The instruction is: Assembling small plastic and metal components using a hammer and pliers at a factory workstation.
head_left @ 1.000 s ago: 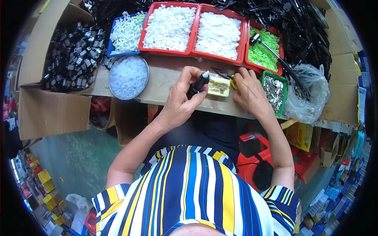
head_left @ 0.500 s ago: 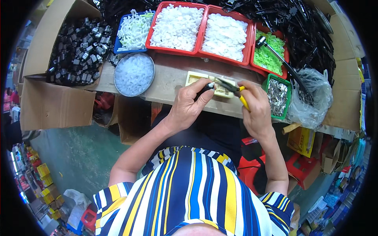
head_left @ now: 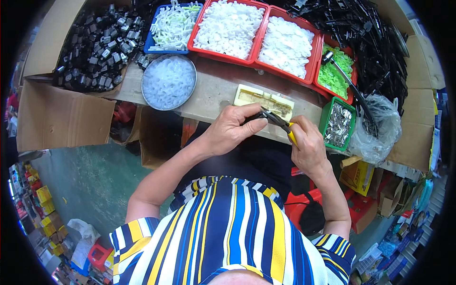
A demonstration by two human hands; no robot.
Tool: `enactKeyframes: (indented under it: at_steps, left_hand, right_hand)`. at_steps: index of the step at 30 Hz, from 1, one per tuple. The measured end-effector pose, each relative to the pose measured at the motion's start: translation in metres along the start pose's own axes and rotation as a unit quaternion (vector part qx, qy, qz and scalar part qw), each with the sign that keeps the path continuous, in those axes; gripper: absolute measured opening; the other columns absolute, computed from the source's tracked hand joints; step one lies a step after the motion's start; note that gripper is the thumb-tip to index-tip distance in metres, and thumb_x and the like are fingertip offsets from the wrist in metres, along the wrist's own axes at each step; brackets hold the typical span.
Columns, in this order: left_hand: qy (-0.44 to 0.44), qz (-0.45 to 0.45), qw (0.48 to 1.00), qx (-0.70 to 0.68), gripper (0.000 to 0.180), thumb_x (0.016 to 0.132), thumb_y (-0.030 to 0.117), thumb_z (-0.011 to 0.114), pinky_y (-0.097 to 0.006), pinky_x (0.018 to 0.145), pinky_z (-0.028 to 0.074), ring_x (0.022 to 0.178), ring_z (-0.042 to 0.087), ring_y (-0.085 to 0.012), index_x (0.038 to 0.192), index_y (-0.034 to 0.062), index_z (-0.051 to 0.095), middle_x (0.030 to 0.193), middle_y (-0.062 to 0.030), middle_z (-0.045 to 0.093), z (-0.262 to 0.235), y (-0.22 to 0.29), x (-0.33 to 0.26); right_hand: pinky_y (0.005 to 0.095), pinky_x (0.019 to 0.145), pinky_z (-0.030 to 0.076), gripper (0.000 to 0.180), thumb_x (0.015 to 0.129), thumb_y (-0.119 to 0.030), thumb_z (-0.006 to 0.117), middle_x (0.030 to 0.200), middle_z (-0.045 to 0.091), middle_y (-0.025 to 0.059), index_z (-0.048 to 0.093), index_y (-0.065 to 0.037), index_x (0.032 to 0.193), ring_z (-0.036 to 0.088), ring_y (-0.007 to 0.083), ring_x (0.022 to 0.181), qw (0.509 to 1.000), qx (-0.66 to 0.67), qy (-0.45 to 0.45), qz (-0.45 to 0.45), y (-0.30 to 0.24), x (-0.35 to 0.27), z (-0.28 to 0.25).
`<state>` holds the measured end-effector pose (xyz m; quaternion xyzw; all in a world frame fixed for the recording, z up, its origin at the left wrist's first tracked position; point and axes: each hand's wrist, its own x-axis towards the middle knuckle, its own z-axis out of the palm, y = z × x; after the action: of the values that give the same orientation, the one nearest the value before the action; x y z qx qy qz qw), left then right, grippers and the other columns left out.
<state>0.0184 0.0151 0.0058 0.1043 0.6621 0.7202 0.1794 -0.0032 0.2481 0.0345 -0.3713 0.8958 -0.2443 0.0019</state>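
Note:
My left hand (head_left: 233,129) pinches a small black plastic part (head_left: 254,118) between thumb and forefinger; the fingers hide most of it. My right hand (head_left: 308,146) is closed round the yellow handles of a pair of pliers (head_left: 276,119). The dark jaws of the pliers reach left to the black part and appear to touch it. Just beyond both hands, a cream-coloured plastic block with recesses (head_left: 264,99) lies on the bench. A green tray of small metal pieces (head_left: 352,124) stands to the right of my right hand.
Along the back stand red trays of white pieces (head_left: 256,56), a blue tray (head_left: 148,46) and a tray of green pieces (head_left: 335,71). A round dish of translucent pieces (head_left: 168,81) sits left. Black parts (head_left: 102,54) fill a carton; a hammer-like tool (head_left: 349,78) leans right.
The pliers' jaws have come onto the black part, and the white tip seen on it before no longer shows. The bench has shifted slightly in view; both hands remain near each other.

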Motion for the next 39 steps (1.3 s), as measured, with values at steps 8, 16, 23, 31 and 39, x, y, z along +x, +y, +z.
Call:
enactKeyframes:
  at_steps: [8,16,23,31,39]
  left_hand:
    - [-0.255,-0.096,0.861,-0.43,0.035,0.103,0.031,0.048,-0.02,0.042,0.036,0.045,0.045,-0.0086,0.099,-0.0024,0.057,0.063,-0.0033,0.052,-0.004,-0.006,0.0]
    - [-0.152,-0.2,0.963,-0.101,0.035,0.102,0.032,0.052,-0.023,0.044,0.036,0.047,0.046,-0.0073,0.099,-0.0015,0.06,0.064,-0.0012,0.051,-0.027,0.01,-0.026]
    - [0.0,-0.23,0.836,0.498,0.032,0.088,0.029,0.067,-0.051,0.076,0.05,0.085,0.063,-0.0437,0.095,-0.0015,0.065,0.083,-0.0211,0.067,-0.085,-0.025,-0.106]
    - [-0.015,-0.13,0.881,0.454,0.027,0.088,0.026,0.067,-0.046,0.079,0.051,0.091,0.064,-0.0377,0.098,0.0012,0.066,0.093,-0.0189,0.067,-0.065,-0.007,-0.087]
    - [0.024,0.121,0.906,0.405,0.02,0.083,0.01,0.069,-0.043,0.071,0.049,0.083,0.061,-0.033,0.099,-0.0002,0.062,0.086,-0.0144,0.059,-0.011,0.001,-0.005]
  right_hand:
    - [0.0408,0.078,0.049,0.021,0.066,0.01,0.06,0.096,0.058,0.0178,0.055,0.003,0.085,0.061,0.0351,0.089,0.998,0.034,-0.005,-0.049,-0.006,-0.005,-0.01]
    - [0.0409,0.082,0.045,0.023,0.069,0.002,0.065,0.103,0.059,0.0139,0.059,-0.002,0.09,0.058,0.0324,0.098,1.0,-0.013,0.005,-0.027,0.013,0.002,-0.007]
    - [0.0431,0.083,0.044,0.024,0.072,-0.002,0.064,0.105,0.055,0.015,0.059,-0.001,0.096,0.054,0.0321,0.1,0.988,-0.133,-0.009,0.078,0.058,0.01,0.001]
    - [0.0432,0.087,0.047,0.026,0.079,-0.008,0.071,0.111,0.056,0.016,0.062,-0.003,0.102,0.056,0.0338,0.106,0.995,-0.082,-0.045,0.035,0.051,0.036,-0.032]
    - [0.0445,0.076,0.05,0.009,0.083,-0.002,0.062,0.09,0.061,0.0184,0.064,0.001,0.091,0.062,0.0355,0.088,0.992,-0.034,0.093,-0.077,0.075,0.204,-0.018]
